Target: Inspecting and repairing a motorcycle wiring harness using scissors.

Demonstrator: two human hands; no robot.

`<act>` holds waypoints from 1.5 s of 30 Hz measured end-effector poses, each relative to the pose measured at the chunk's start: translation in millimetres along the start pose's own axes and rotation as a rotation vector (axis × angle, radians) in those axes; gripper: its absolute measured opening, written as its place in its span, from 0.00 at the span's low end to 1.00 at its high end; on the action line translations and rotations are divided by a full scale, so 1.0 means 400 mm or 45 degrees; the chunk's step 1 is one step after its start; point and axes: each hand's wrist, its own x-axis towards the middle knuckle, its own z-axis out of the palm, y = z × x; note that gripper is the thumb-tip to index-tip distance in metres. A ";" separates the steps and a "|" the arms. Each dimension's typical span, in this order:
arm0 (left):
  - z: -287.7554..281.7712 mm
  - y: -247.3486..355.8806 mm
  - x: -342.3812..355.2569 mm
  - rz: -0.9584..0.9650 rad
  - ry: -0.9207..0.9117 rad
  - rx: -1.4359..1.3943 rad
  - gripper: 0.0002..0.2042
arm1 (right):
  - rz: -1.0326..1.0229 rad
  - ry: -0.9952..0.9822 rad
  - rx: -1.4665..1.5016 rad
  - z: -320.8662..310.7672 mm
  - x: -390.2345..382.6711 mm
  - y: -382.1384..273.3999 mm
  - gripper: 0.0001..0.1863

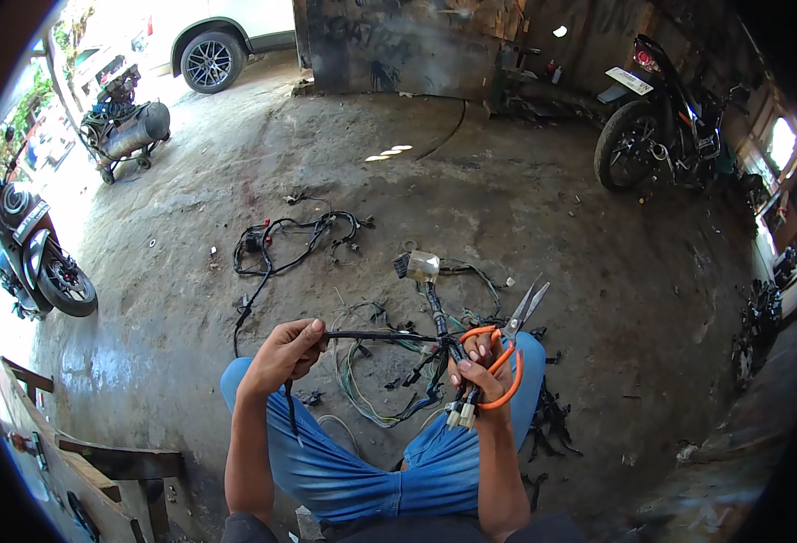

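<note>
My left hand (282, 360) is closed, pinching a black wrapped strand of a wiring harness (380, 336) that stretches sideways to my right hand. A loose black tail (291, 412) hangs below the left fingers. My right hand (482, 369) grips the harness where its branches meet. Orange-handled scissors (527, 306) are hooked on the same hand, blades apart and pointing up and away. White connectors (462, 417) dangle under the right fingers. A thick taped branch runs up to a clear-wrapped connector (424, 265). Thin green and white wires (355, 394) spread between my knees.
Another black harness (276, 262) lies on the concrete floor (471, 199) ahead. Black scraps (552, 425) are beside my right knee. Motorcycles stand at far right (652, 127) and left (41, 253). An air compressor (127, 131) and a white car (235, 36) are at the back left. A wooden frame (100, 462) is near left.
</note>
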 end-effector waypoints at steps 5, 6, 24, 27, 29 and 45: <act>0.001 -0.021 0.021 0.084 0.091 0.046 0.20 | -0.067 -0.076 -0.001 0.007 -0.011 0.008 0.19; -0.001 -0.025 0.024 0.111 0.076 0.014 0.20 | -0.082 -0.098 0.010 0.008 -0.013 0.008 0.19; 0.059 -0.079 -0.113 0.905 -0.282 -0.076 0.20 | -0.314 -0.099 -0.319 0.027 -0.065 0.042 0.16; 0.119 -0.047 -0.140 0.813 -0.616 0.099 0.19 | -0.378 -0.106 -0.408 0.032 -0.073 0.038 0.18; 0.132 -0.035 -0.149 0.696 -0.774 0.199 0.16 | -0.451 -0.042 -0.309 0.042 -0.075 0.042 0.18; 0.235 -0.107 -0.170 0.503 -1.035 0.010 0.12 | -0.562 -0.103 -0.424 0.052 -0.077 0.045 0.21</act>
